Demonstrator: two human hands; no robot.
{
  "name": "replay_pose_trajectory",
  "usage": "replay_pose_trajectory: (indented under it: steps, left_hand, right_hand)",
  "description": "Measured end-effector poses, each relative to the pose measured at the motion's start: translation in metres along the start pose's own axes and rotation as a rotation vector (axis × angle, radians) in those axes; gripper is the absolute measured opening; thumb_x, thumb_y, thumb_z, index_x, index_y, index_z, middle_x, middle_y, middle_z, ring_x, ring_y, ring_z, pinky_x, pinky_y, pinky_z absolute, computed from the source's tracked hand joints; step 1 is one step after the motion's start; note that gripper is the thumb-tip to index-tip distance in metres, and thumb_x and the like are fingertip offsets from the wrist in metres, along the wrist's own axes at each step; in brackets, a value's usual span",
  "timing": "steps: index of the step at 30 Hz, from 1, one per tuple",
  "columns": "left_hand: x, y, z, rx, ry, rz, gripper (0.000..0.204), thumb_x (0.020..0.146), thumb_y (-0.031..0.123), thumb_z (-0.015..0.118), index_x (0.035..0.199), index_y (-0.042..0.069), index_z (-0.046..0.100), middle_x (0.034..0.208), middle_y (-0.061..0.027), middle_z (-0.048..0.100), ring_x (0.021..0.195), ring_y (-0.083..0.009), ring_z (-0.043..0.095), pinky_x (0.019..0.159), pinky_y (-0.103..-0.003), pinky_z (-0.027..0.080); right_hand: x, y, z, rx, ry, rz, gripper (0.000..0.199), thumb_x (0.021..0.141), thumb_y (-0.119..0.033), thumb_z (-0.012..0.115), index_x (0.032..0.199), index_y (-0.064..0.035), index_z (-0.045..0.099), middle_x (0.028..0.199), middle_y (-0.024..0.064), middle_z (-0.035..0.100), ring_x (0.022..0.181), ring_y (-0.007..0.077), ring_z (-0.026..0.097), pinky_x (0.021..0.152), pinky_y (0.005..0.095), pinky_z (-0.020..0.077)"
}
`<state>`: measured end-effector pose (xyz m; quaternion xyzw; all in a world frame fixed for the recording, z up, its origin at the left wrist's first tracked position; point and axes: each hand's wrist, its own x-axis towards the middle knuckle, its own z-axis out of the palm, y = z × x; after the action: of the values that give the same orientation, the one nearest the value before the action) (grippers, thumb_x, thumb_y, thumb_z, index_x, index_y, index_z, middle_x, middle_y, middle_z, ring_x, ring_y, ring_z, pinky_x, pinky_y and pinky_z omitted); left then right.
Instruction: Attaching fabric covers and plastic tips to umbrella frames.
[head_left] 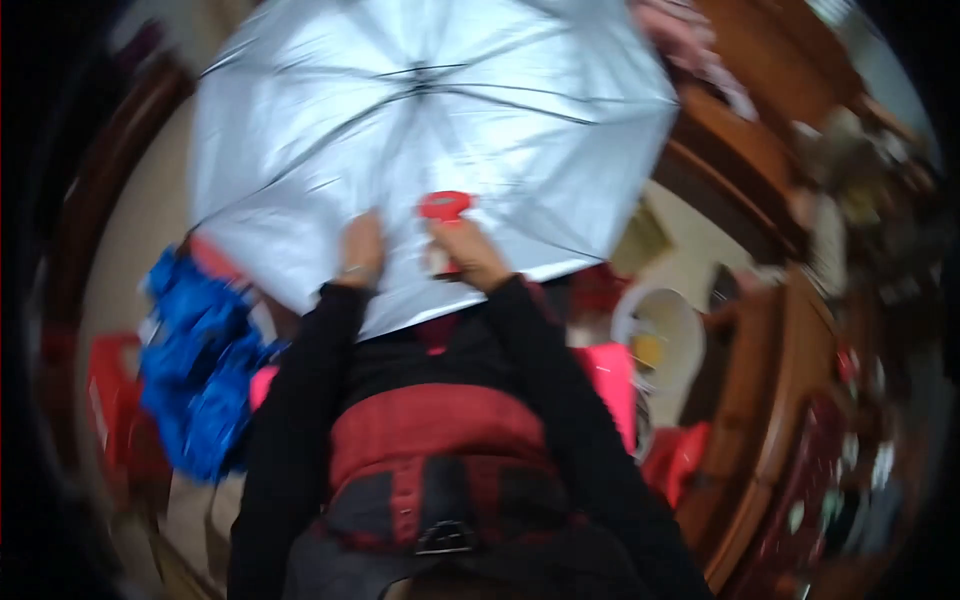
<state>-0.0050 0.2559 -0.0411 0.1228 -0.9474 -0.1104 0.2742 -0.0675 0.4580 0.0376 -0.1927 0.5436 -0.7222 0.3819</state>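
Observation:
An opened umbrella [330, 130] with a silver inner lining and dark ribs spreads out in front of me. My right hand [468, 250] is closed round a small handheld thing with a red rounded top [445, 206] and a paler, dark-ended lower part. Blur hides its exact kind. It is over the near part of the silver lining. My left hand [362, 245] is at the near side of the lining, to the left of the red-topped thing. Motion smears its fingers, so I cannot tell whether it grips the fabric.
Crumpled blue plastic [205, 370] lies at the left, beside a red stool-like object [120, 400]. On the right stand a white bucket [680, 320] with something yellow inside and brown wooden furniture [765, 400]. Pink cloth [690, 40] hangs at the far right.

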Motion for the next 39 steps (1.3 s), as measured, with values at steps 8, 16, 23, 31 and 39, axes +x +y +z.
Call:
replay_pose_trajectory:
  steps: [8,16,23,31,39]
  left_hand:
    - [0.007,0.013,-0.057,-0.138,-0.125,-0.428,0.016,0.074,0.013,0.049,0.074,-0.001,0.057,0.076,-0.024,0.057,0.077,-0.0395,0.054,0.069,-0.047,0.042]
    - [-0.003,0.007,-0.037,-0.403,-0.262,-0.474,0.022,0.072,0.007,0.047,0.086,-0.004,0.059,0.085,-0.0253,0.058,0.083,-0.0377,0.055,0.074,-0.043,0.043]
    - [-0.007,0.01,-0.038,-0.425,-0.176,-0.502,0.023,0.071,0.007,0.047,0.087,-0.004,0.059,0.08,-0.0238,0.059,0.079,-0.037,0.057,0.074,-0.042,0.044]
    - [-0.009,0.014,-0.042,-0.302,-0.158,-0.484,0.018,0.072,0.007,0.047,0.074,-0.006,0.059,0.072,-0.0229,0.059,0.068,-0.0354,0.058,0.065,-0.042,0.046]
    - [-0.002,0.035,-0.074,-0.773,-0.316,-0.715,0.019,0.075,0.005,0.046,0.064,-0.007,0.056,0.051,-0.0111,0.053,0.037,-0.0173,0.05,0.035,-0.031,0.039]
  right_hand:
    - [0.014,-0.009,0.029,0.073,-0.004,0.28,0.027,0.077,-0.011,0.052,0.1,0.0006,0.046,0.067,0.0112,0.055,0.055,0.0204,0.058,0.049,0.0316,0.0489]
    - [0.026,0.029,0.064,0.163,0.245,0.203,0.017,0.07,-0.001,0.049,0.086,0.0032,0.048,0.06,0.0097,0.051,0.044,0.0206,0.053,0.038,0.032,0.0437]
    - [0.019,0.03,0.074,0.124,0.206,0.286,0.014,0.069,0.001,0.048,0.083,0.0029,0.047,0.061,0.0108,0.051,0.043,0.0222,0.053,0.039,0.0327,0.0449]
    - [0.006,0.021,0.066,0.493,0.112,0.44,0.02,0.076,-0.006,0.047,0.095,-0.0003,0.045,0.075,0.0154,0.056,0.062,0.0268,0.059,0.058,0.044,0.0508]
    - [0.008,0.027,0.044,0.587,-0.029,0.496,0.027,0.082,-0.014,0.047,0.107,-0.0045,0.043,0.085,0.0169,0.058,0.076,0.0275,0.06,0.073,0.0486,0.0488]
